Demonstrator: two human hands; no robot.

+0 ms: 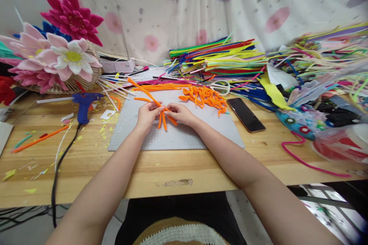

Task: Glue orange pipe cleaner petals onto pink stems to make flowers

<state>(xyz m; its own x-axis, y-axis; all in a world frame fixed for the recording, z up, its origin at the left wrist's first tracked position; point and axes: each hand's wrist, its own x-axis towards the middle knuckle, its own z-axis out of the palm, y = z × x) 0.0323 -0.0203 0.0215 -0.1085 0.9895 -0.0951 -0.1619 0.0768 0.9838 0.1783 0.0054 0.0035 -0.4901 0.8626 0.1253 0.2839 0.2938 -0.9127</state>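
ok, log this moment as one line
left hand: pinching orange stems | right hand: on same bunch | below: gray mat | on mat: curled orange pieces | right of mat: phone | left of mat: blue glue gun

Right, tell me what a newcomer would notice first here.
Probably the big magenta flower at the upper left, rising above paler blooms. Next, the heap of many-coloured fuzzy stems along the back, against the curtain. Then the bright orange stems between the left hand and right hand, over the grey mat.
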